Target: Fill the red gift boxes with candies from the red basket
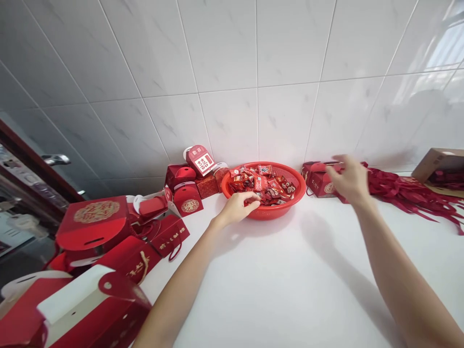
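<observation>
A red plastic basket (270,212) filled with wrapped candies (261,182) stands against the tiled wall. My left hand (237,207) is at its front left rim, thumb and fingers apart with a small gap, nothing visible between them; whether it touches the rim I cannot tell. To the right, my right hand (350,180) is raised in front of red gift boxes (319,179), fingers spread and slightly blurred. It holds nothing and hides part of those boxes.
Red gift boxes (92,217) crowd the left side, some with cord handles. An upright box (200,160) leans on others left of the basket. Dark red ribbons (395,188) lie at the right beside a cardboard box (435,164). All rest on a white table (275,290).
</observation>
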{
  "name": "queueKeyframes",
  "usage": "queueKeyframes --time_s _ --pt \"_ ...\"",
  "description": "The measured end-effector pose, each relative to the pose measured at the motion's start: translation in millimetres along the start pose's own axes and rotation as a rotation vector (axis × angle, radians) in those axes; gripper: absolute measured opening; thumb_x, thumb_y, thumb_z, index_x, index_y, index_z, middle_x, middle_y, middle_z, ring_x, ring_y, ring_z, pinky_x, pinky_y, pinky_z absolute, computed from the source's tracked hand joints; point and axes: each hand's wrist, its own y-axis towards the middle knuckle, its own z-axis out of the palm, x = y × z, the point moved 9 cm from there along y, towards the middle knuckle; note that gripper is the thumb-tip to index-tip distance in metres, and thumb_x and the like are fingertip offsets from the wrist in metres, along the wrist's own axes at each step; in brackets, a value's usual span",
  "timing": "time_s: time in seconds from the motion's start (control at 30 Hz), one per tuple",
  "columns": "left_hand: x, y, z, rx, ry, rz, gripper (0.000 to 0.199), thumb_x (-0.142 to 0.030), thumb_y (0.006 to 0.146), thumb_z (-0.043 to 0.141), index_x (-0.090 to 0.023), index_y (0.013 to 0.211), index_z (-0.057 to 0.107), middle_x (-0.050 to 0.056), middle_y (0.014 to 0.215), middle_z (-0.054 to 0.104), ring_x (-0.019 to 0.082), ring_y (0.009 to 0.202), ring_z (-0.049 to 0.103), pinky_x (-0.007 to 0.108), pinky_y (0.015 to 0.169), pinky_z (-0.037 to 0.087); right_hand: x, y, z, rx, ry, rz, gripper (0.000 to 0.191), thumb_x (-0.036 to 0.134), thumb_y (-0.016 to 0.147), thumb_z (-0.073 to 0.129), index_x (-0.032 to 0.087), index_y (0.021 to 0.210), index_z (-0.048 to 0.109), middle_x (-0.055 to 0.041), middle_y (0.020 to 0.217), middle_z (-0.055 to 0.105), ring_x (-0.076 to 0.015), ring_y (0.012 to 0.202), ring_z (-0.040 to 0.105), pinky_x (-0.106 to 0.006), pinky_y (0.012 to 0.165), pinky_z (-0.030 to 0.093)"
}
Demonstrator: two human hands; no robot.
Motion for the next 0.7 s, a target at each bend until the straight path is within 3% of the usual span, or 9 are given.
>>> queueKeyframes --time_s 0.07,0.13,0.17,0.23,0.37,0.47,0.53,0.6,0.7 --pt "2 7 -10.2 -0.028 -0.072 -0.010 0.031 -0.041 0.085 0.059 -0.017 0.100 0.071 0.008 0.106 0.075 0.022 0.098 0.069 0.033 0.091 0.053 79 -34 27 0.165 0.208 -0.293 0.021 0.024 0.091 0.051 0.017 0.105 0.064 -0.0120 0.099 0.071 -0.0232 0.090 0.066 -0.036 0.081 0.050" --pt "-3 20 -31.3 -0.025 -0.048 -0.028 0.035 -0.043 0.084 0.060 -0.016 0.105 0.070 0.010 0.111 0.074 0.022 0.101 0.069 0.034 0.093 0.053 158 -101 56 0.418 0.322 -0.701 0.016 0.018 0.091 0.049 0.018 0.093 0.065 -0.0087 0.093 0.071 -0.0194 0.084 0.065 -0.031 0.076 0.049" --pt "-9 28 -47.2 -0.020 0.023 -0.042 0.036 -0.043 0.082 0.062 -0.016 0.105 0.070 0.010 0.113 0.074 0.023 0.104 0.068 0.033 0.095 0.052 189 -142 66 0.523 0.342 -0.911 0.015 0.018 0.092 0.050 0.018 0.091 0.065 -0.0078 0.089 0.071 -0.0185 0.082 0.064 -0.030 0.074 0.048" --pt "-28 41 -80.1 0.072 0.220 -0.086 0.042 -0.045 0.080 0.064 -0.018 0.111 0.071 0.008 0.119 0.072 0.023 0.109 0.066 0.032 0.098 0.049 226 -216 78 0.579 0.356 -1.199 0.015 0.019 0.093 0.050 0.017 0.088 0.064 -0.0087 0.088 0.070 -0.0184 0.080 0.062 -0.030 0.074 0.047" --pt "-49 22 -155.6 0.311 0.742 -0.425 0.058 -0.044 0.068 0.075 -0.017 0.119 0.070 0.010 0.120 0.071 0.027 0.110 0.063 0.037 0.098 0.047 240 -309 96 0.563 0.360 -1.409 0.016 0.024 0.096 0.049 0.017 0.091 0.062 -0.0135 0.111 0.067 -0.0178 0.084 0.059 -0.033 0.080 0.047" --pt "-43 -42 -206.1 0.376 1.095 -0.749 0.085 -0.028 0.050 0.081 -0.015 0.132 0.064 0.008 0.103 0.074 0.031 0.101 0.064 0.040 0.089 0.049 234 -335 104 0.587 0.388 -1.411 0.015 0.025 0.095 0.051 0.017 0.087 0.061 -0.0137 0.115 0.065 -0.0171 0.085 0.057 -0.032 0.083 0.046" --pt "-26 -94 -224.8 0.394 1.195 -0.920 0.104 -0.020 0.048 0.073 -0.013 0.149 0.047 0.006 0.091 0.073 0.029 0.086 0.066 0.034 0.076 0.050 232 -339 108 0.618 0.396 -1.371 0.014 0.027 0.092 0.054 0.016 0.088 0.062 -0.0137 0.115 0.064 -0.0179 0.085 0.056 -0.031 0.083 0.046" --pt "1 -145 -234.5 0.427 1.195 -1.055 0.118 -0.016 0.048 0.067 -0.015 0.159 0.026 0.008 0.095 0.073 0.025 0.070 0.065 0.030 0.065 0.046 232 -338 110 0.655 0.394 -1.328 0.013 0.028 0.089 0.057 0.016 0.089 0.062 -0.0127 0.109 0.064 -0.0185 0.082 0.054 -0.031 0.078 0.046" --pt "36 -181 -248.1 0.275 1.201 -0.967 0.116 -0.022 0.052 0.061 -0.022 0.160 0.020 0.015 0.124 0.064 0.021 0.064 0.063 0.028 0.060 0.043 232 -338 112 0.698 0.391 -1.298 0.012 0.028 0.088 0.059 0.016 0.087 0.061 -0.0109 0.101 0.063 -0.0184 0.077 0.051 -0.031 0.071 0.044"
